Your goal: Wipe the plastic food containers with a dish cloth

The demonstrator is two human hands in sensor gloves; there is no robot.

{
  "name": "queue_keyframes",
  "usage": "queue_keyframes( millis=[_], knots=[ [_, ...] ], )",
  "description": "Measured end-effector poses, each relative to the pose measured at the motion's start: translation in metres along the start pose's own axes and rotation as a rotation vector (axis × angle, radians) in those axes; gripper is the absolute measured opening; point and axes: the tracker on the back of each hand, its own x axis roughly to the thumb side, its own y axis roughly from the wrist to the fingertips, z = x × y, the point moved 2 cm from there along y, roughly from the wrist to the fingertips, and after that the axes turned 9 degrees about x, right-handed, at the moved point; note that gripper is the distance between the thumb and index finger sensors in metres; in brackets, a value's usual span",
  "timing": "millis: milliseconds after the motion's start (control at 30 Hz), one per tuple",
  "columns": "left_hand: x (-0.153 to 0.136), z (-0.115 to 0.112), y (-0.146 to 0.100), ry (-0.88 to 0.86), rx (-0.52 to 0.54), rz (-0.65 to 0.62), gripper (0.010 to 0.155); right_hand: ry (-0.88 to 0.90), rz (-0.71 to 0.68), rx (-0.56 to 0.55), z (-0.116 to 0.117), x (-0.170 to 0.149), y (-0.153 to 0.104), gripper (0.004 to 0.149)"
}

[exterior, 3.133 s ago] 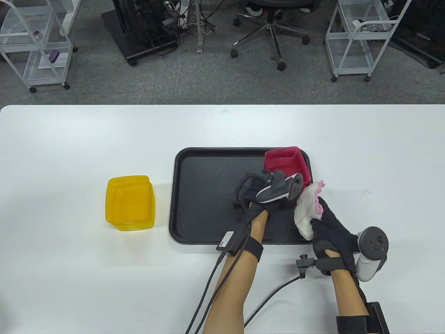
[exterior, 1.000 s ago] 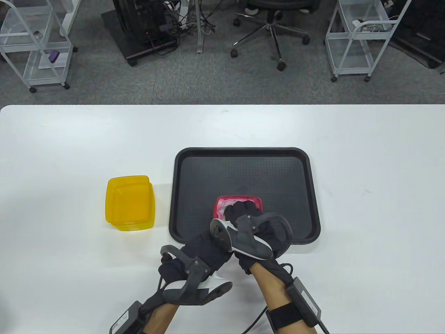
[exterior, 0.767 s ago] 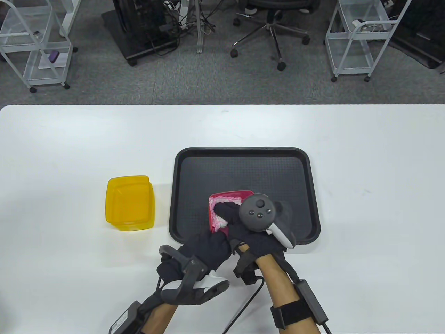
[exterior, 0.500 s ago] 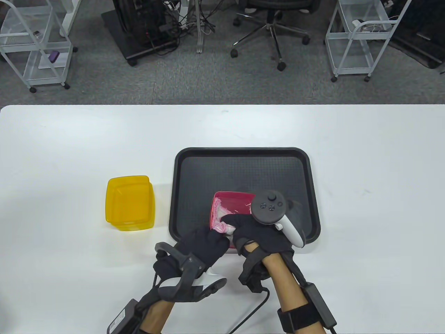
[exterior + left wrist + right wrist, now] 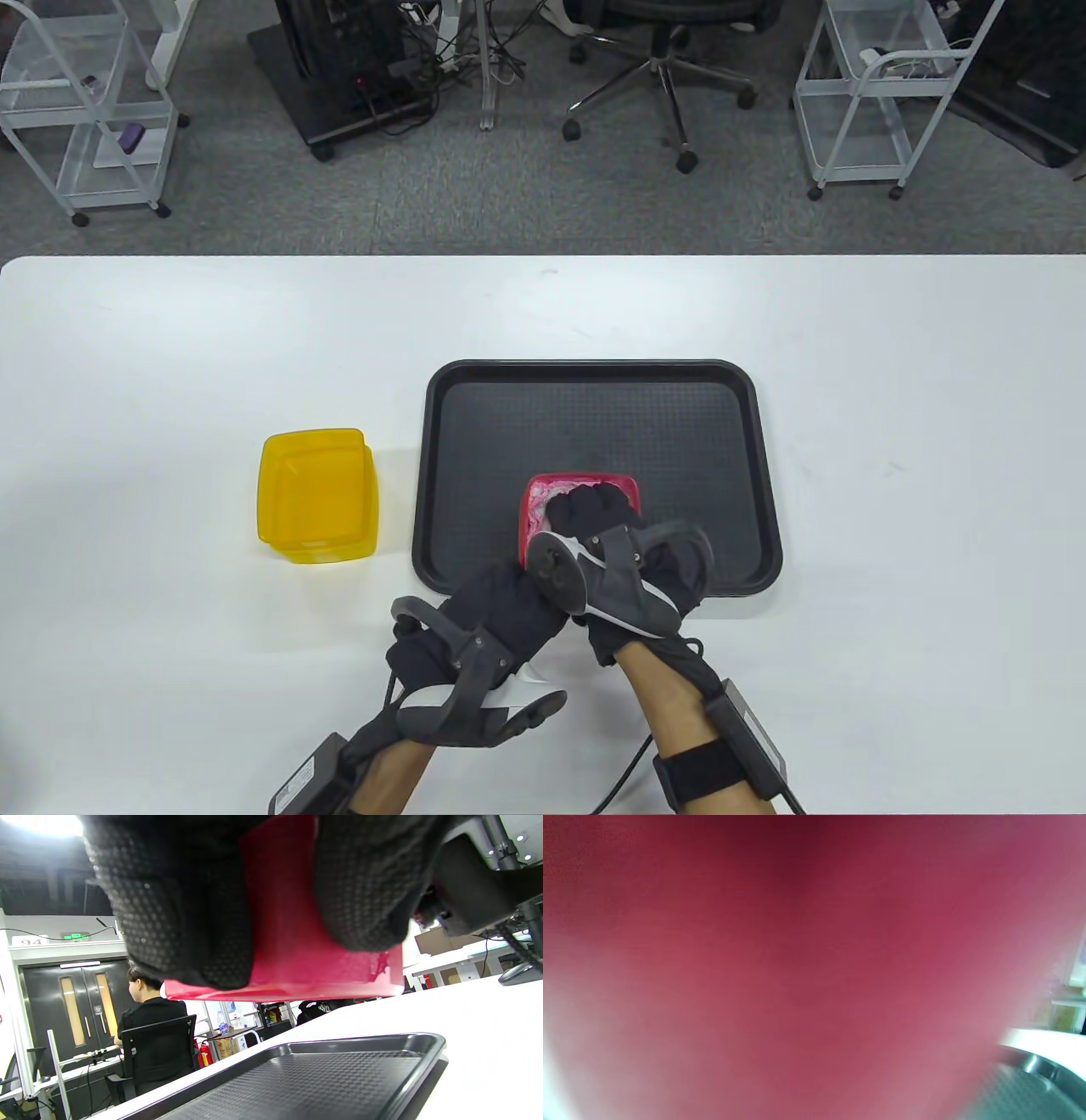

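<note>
My left hand (image 5: 509,607) grips the red plastic container (image 5: 539,497) from below and holds it above the front of the black tray (image 5: 594,407). In the left wrist view my gloved fingers (image 5: 191,921) wrap the container's red underside (image 5: 288,942), lifted off the tray (image 5: 339,1073). My right hand (image 5: 594,509) is inside the container and presses the white-and-pink dish cloth (image 5: 537,514) against its inner wall. The right wrist view is filled by the blurred red container wall (image 5: 797,963). A yellow plastic container (image 5: 316,495) stands on the white table left of the tray.
The white table (image 5: 891,509) spreads wide to the right and behind the tray. Cables run from both wrists off the front edge. Beyond the table are an office chair (image 5: 662,51) and wire carts (image 5: 874,93) on the floor.
The red container went from the tray's far right corner to my left hand at the tray's front. My right hand with the cloth went into it and has been turning, rubbing the cloth around inside.
</note>
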Motion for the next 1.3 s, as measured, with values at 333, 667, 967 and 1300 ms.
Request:
queue_keyframes(
  millis=[333,667,967,1300],
  knots=[
    [-0.013,0.001,-0.003,-0.03,0.011,0.045,0.037,1.059,0.057,0.359,0.02,-0.041,-0.002,0.044],
    [-0.013,-0.003,-0.003,-0.032,-0.02,0.003,0.036,0.117,-0.14,0.321,-0.001,-0.001,-0.01,0.039],
    [0.002,-0.001,0.001,-0.031,-0.011,-0.022,0.037,-0.231,-0.094,0.042,0.005,0.005,-0.002,0.04],
    [-0.004,0.004,-0.002,-0.005,0.028,0.011,0.038,0.987,0.044,0.293,0.016,-0.04,0.0,0.043]
  ],
)
